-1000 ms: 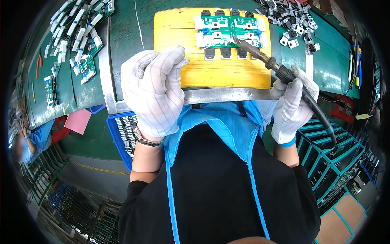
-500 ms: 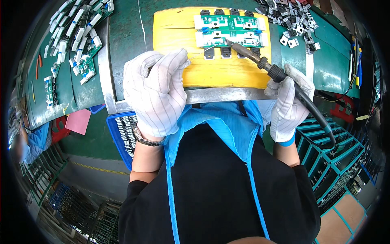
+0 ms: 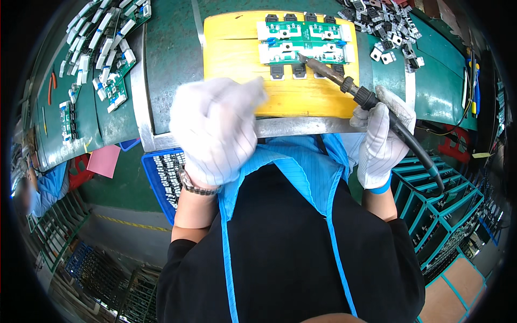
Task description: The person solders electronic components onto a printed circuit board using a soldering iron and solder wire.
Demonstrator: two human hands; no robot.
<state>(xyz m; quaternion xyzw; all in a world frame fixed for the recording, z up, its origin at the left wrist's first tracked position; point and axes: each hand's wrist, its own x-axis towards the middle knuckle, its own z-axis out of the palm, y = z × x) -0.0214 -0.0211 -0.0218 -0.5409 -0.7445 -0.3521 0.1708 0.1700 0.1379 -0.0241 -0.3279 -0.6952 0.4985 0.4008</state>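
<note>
My right hand [image 3: 383, 141], in a white striped glove, grips a soldering iron [image 3: 366, 98] by its dark handle. The iron's tip reaches the lower edge of a green circuit board [image 3: 308, 39] with white end pieces and blue parts. Black tabbed parts [image 3: 277, 72] stick out from under the board's upper and lower sides. All of this rests on a yellow block [image 3: 231, 64]. My gloved left hand [image 3: 214, 129] is smeared by motion over the block's lower left corner. Its fingers look bunched, but whatever they may hold cannot be made out.
Finished-looking green boards with white parts [image 3: 102, 54] are heaped at the left. Black and silver parts [image 3: 385, 32] lie piled at the upper right. A blue tray [image 3: 161, 183] of small parts stands below the bench's metal edge [image 3: 301, 126]. Turquoise racks [image 3: 436, 210] stand at the right.
My left hand has shifted a little to the right and downward. The thin solder wire seen at its fingertips no longer shows, nor does the strand above the hand. The iron stays nearly still.
</note>
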